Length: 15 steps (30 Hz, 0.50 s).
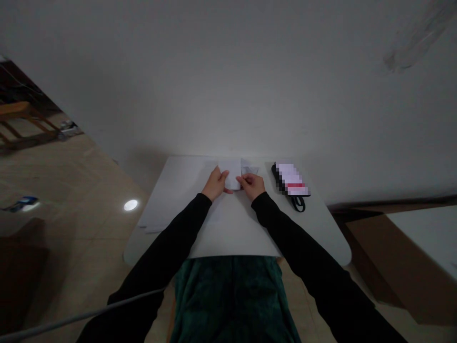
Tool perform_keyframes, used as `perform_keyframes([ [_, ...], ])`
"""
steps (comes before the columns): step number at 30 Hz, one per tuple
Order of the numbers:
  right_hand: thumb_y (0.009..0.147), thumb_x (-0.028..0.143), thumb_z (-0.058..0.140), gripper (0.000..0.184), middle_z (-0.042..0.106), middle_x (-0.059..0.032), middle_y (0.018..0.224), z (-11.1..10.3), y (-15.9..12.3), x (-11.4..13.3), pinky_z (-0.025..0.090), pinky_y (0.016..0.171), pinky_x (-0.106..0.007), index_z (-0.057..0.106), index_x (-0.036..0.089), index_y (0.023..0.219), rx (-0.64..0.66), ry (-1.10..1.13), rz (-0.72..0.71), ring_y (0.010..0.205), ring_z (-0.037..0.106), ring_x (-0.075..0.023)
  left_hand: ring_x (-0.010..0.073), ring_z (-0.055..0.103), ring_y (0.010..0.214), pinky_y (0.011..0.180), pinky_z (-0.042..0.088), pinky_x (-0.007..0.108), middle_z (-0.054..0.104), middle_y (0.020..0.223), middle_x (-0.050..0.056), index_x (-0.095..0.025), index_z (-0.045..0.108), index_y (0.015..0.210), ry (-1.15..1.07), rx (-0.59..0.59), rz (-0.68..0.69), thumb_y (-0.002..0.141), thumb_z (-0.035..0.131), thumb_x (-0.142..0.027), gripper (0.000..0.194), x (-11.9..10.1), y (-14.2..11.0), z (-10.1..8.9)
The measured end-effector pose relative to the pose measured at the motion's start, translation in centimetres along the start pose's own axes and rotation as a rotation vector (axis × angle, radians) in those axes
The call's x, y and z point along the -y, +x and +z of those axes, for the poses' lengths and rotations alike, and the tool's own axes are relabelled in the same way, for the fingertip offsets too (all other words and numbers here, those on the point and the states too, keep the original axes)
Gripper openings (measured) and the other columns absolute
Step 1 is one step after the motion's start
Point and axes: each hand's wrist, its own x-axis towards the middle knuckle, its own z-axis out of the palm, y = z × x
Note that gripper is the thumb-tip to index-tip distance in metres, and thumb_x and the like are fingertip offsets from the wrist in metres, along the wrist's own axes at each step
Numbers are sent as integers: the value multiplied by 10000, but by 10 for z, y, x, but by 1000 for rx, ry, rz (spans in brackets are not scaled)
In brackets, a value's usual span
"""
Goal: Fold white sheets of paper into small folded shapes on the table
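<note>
A small piece of white folded paper (232, 172) is held up between both hands, over the far middle of the white table (239, 238). My left hand (215, 184) grips its left edge, thumb in front and fingers partly behind it. At the lower right edge, my right hand (252, 185) pinches the paper between thumb and fingertips. Just behind my right hand lies another folded paper shape (249, 168), partly hidden. White sheets of paper (178, 190) lie flat on the left part of the table.
A phone (291, 178) with a lit, blurred screen lies on the table's right, a black strap (298, 204) beside it. A wall (228, 85) rises behind the table. Cardboard boxes (400, 257) stand at the right. A grey cable (89, 313) crosses the lower left. A wooden stool (21, 112) stands far left.
</note>
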Motion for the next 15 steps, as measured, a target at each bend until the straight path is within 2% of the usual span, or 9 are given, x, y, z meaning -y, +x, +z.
perform_keyframes([
  [5,658,479,707,333,626,-4,530,0,-2,-1,476,532,-269,655,167,556,101,6,17,559,599,-167,232,657,851,452,581,284,597,1170,165,-145,462,1243,-36,-6,-26,898,497,-321,389,0,-1,-4],
  [8,629,498,710,352,594,11,483,-1,-1,0,455,509,-266,661,163,533,72,45,35,493,554,-142,245,653,876,441,572,267,609,1159,171,-134,464,1240,-40,16,-14,898,499,-339,400,-3,0,-4],
  [15,589,494,745,344,663,-27,581,7,-4,1,530,463,-304,683,157,616,60,213,133,475,591,-158,239,647,887,435,569,247,578,1212,176,-132,449,1248,-30,-28,38,899,495,-332,405,-3,1,-6],
])
